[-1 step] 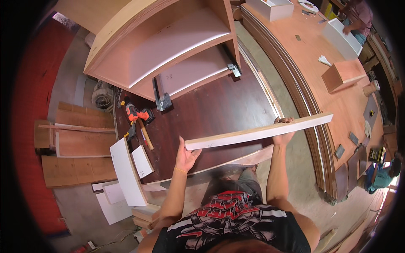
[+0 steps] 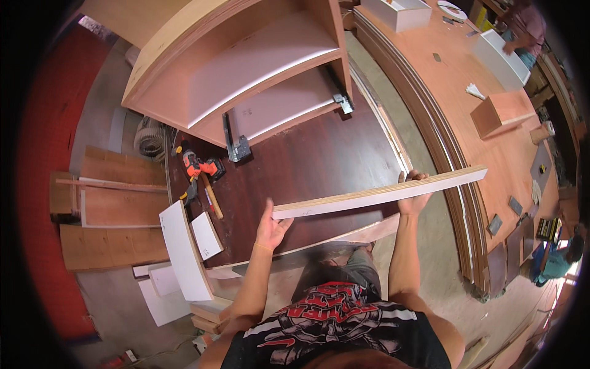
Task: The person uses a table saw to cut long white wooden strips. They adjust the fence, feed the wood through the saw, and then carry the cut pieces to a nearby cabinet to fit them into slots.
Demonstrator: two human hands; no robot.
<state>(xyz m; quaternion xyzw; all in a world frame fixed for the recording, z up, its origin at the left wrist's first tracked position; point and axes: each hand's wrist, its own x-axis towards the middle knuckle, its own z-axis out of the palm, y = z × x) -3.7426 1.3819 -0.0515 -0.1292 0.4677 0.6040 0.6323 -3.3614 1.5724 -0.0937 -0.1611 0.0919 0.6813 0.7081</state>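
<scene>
Resting in both hands' fingers (image 2: 268, 211), a white-faced board (image 2: 369, 197) bears markings (image 2: 306, 213).

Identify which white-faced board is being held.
The long, narrow board, held in the left hand and right hand; the wider white panels at picture left are untouched.

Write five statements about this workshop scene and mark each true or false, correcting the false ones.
1. The left hand is at the left end of the white-faced board. True.
2. The right hand covers the board's right end. False: the board extends well past that hand.
3. The orange-and-black drill lies on the dark tabletop. True.
4. A wooden-handled tool lies inside the cabinet. False: it is on the dark tabletop, beside the drill.
5. A wooden box sits on the broad wood surface at right. True.
</scene>
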